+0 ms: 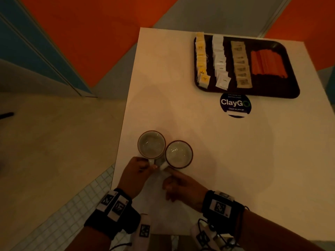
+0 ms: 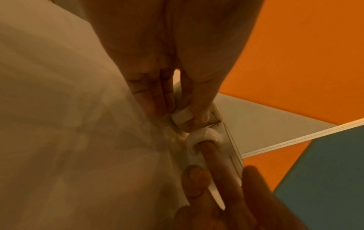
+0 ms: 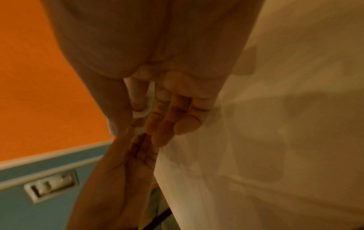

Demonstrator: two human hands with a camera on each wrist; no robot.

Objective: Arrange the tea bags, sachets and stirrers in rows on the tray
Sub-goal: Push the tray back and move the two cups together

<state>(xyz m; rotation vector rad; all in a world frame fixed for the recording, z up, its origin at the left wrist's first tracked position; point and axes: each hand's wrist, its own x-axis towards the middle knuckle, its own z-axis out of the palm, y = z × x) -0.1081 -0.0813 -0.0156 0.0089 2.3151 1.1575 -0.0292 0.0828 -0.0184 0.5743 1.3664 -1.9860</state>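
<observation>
Sachets' [image 1: 221, 60] print too small to read — left hand's [image 1: 135, 176] fingertips hidden behind mug handle [image 1: 152, 161]

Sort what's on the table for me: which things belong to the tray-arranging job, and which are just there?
Job items: tray; yellow tea bags; white sachets; brown sachets; orange stirrers.

Not part of it: two mugs, left mug and right mug, handles held by left hand and right hand; ClayGo sticker.

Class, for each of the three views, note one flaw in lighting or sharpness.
Head view: dim warm light, yet the black tray stays legible. Left wrist view: the white mug handle is fairly sharp, near fingers blurred. Right wrist view: soft throughout, shadows crossing the white table.
</observation>
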